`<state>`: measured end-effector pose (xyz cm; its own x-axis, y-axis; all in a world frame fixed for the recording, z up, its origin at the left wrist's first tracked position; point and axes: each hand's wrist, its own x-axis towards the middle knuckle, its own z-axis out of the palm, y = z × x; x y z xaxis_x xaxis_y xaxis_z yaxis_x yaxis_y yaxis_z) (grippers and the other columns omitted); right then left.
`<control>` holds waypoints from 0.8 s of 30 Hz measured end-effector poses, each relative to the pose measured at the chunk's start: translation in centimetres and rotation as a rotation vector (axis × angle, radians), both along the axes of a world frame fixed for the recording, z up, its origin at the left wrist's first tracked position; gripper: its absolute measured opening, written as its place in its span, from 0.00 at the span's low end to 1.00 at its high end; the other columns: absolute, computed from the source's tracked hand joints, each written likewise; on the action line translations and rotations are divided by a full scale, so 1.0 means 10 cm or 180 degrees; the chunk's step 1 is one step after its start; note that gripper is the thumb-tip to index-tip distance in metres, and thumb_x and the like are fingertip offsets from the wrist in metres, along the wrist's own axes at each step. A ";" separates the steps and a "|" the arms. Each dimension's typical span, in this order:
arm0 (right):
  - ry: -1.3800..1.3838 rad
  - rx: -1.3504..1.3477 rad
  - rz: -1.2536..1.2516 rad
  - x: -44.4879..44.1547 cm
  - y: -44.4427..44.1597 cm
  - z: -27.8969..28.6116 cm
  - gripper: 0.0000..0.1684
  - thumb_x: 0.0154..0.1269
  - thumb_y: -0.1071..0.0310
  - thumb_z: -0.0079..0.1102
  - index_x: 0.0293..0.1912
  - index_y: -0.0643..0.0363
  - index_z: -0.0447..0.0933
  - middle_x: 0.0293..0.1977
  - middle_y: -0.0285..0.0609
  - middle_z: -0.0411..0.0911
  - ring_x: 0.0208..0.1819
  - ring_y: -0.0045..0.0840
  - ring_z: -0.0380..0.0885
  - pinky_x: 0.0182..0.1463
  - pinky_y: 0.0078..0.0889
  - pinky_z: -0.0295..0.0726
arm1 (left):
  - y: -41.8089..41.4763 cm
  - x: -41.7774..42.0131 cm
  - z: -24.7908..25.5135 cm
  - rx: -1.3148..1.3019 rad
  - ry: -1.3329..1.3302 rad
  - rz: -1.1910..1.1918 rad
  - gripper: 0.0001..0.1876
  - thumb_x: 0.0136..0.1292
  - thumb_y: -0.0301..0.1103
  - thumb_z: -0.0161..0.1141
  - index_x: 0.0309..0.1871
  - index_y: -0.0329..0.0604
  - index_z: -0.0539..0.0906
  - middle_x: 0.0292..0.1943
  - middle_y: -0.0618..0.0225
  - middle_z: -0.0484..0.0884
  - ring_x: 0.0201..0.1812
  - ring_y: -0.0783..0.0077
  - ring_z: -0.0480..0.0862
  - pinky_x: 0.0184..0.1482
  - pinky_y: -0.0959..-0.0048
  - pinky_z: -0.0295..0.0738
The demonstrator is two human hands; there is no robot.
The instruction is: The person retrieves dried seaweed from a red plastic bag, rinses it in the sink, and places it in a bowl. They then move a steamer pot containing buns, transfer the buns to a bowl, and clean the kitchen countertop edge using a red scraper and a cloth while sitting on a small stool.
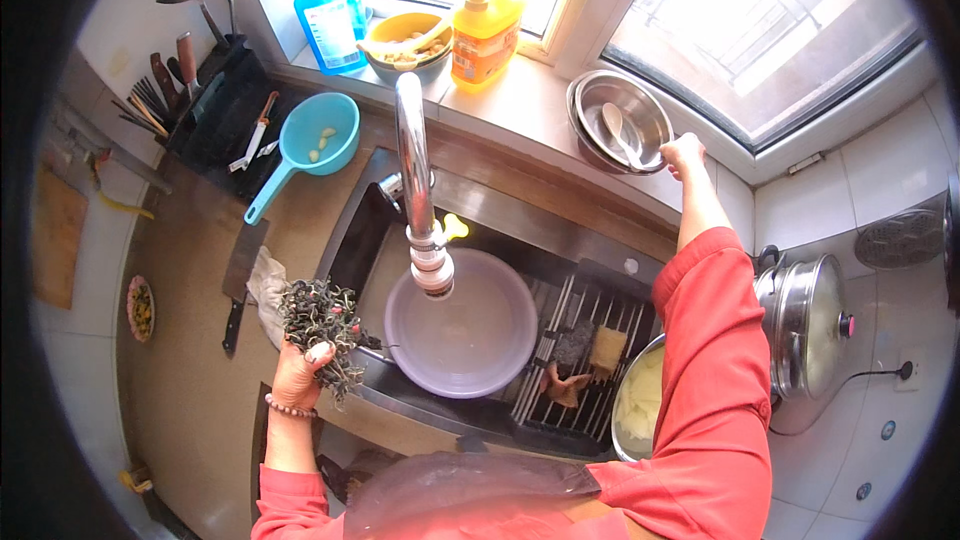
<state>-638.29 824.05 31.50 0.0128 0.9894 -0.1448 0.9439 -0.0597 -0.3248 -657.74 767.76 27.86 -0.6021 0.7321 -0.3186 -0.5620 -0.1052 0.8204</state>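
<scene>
In my left hand [301,379] is a bunch of dark, curly dried plant strands [319,322], held left of the sink. My right hand [684,155] is stretched to the windowsill, its fingers on the rim of nested stainless steel bowls [589,127] with a light-coloured spoon [616,131] inside. Between my arms, a pale purple basin [465,375] stands in the sink, seemingly with liquid in it, under a chrome tap [412,157]. A metal rack [525,390] to its right bears a yellow sponge [608,349] and a steel-wool-like scourer [574,345].
A cleaver [244,262] and a white cloth [264,289] lie left of the sink, near a blue strainer [341,120] with garlic cloves. Pump bottles [330,22] and a bowl [409,71] line the sill. Right stand a bowl of pale slices [639,397] and a steel steamer pot [795,315].
</scene>
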 end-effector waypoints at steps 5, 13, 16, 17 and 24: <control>-0.0302 0.0129 0.0070 -0.01 0.10 -0.02 0.12 0.52 0.70 0.54 0.38 0.59 0.80 0.35 0.49 0.80 0.41 0.34 0.80 0.44 0.34 0.78 | 0.04 0.01 0.04 0.0008 0.0042 0.0141 0.33 0.45 0.25 0.68 0.57 0.42 0.67 0.48 0.66 0.76 0.46 0.63 0.79 0.49 0.67 0.76; -0.0615 0.0639 -0.0050 -0.15 -0.01 0.02 0.15 0.58 0.65 0.51 0.45 0.54 0.77 0.48 0.47 0.75 0.52 0.36 0.74 0.52 0.37 0.75 | 0.03 0.00 0.03 -0.0040 0.0114 0.0171 0.34 0.44 0.26 0.68 0.57 0.42 0.68 0.47 0.66 0.76 0.47 0.64 0.79 0.51 0.67 0.74; 0.0058 0.0715 0.0187 0.21 0.51 -0.14 0.20 0.52 0.66 0.49 0.45 0.62 0.75 0.41 0.55 0.77 0.47 0.37 0.77 0.49 0.35 0.76 | 0.07 -0.05 0.02 -0.0063 0.0121 0.0032 0.34 0.44 0.27 0.68 0.57 0.42 0.67 0.48 0.66 0.76 0.47 0.64 0.79 0.51 0.67 0.74; 0.0303 0.0692 0.0280 0.33 0.67 -0.19 0.21 0.51 0.67 0.49 0.45 0.65 0.75 0.38 0.57 0.78 0.46 0.37 0.78 0.48 0.34 0.76 | 0.07 -0.08 -0.01 -0.0076 0.0162 -0.0021 0.36 0.44 0.27 0.68 0.59 0.43 0.64 0.49 0.65 0.75 0.48 0.61 0.78 0.49 0.67 0.75; 0.0405 0.2301 0.1187 0.10 0.36 0.18 0.13 0.47 0.66 0.51 0.36 0.59 0.73 0.26 0.54 0.77 0.31 0.47 0.78 0.39 0.40 0.77 | -0.05 -0.09 -0.10 0.0008 0.0291 0.0074 0.39 0.48 0.28 0.67 0.64 0.48 0.58 0.52 0.62 0.72 0.50 0.58 0.78 0.49 0.66 0.76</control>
<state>-637.30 827.66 33.27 -0.3088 0.7748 0.5516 0.8137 0.5155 -0.2686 -658.64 767.30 26.82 -0.6455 0.7183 -0.2596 -0.4821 -0.1196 0.8679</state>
